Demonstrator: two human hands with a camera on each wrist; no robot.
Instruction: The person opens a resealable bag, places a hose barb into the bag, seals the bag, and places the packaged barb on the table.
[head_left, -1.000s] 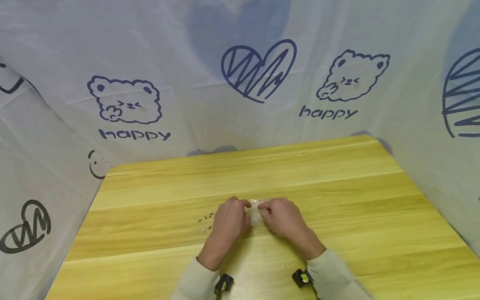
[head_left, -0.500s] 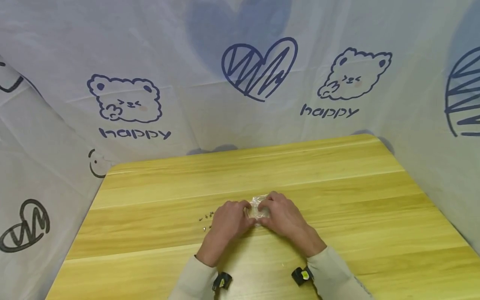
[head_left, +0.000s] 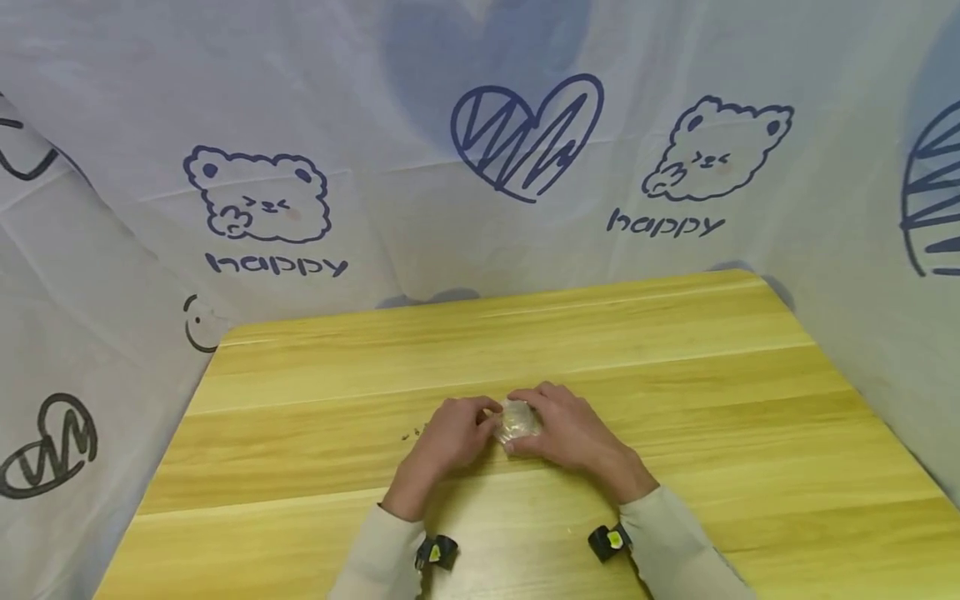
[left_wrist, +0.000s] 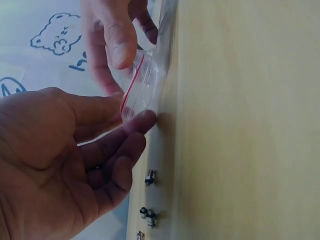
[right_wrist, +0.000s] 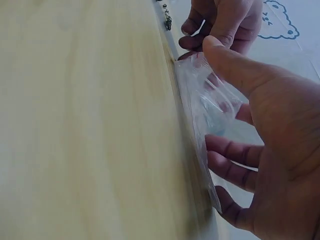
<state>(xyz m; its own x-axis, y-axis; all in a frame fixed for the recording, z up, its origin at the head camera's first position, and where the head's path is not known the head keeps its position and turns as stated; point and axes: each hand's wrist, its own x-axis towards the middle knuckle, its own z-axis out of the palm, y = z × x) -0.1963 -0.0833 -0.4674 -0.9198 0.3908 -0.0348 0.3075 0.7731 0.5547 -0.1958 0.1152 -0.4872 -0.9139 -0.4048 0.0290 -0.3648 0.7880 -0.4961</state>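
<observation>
A small clear zip bag lies on the table between both hands, with a red line along its mouth in the left wrist view. My left hand pinches the edge of the bag near that red line, its thumb and index finger meeting there. The right hand holds the bag from the other side, thumb near the mouth and fingers curled along the far edge. Several small metal pieces that look like screws lie just left of the left hand, which partly hides them in the head view.
The wooden table stretches out around the hands. White cloth with bear and heart drawings hangs behind and beside it. Dark camera mounts sit at both wrists.
The right hand has spread its thumb and fingers wider about the bag, showing more of it. The left hand has shifted slightly left and covers more of the metal pieces.
</observation>
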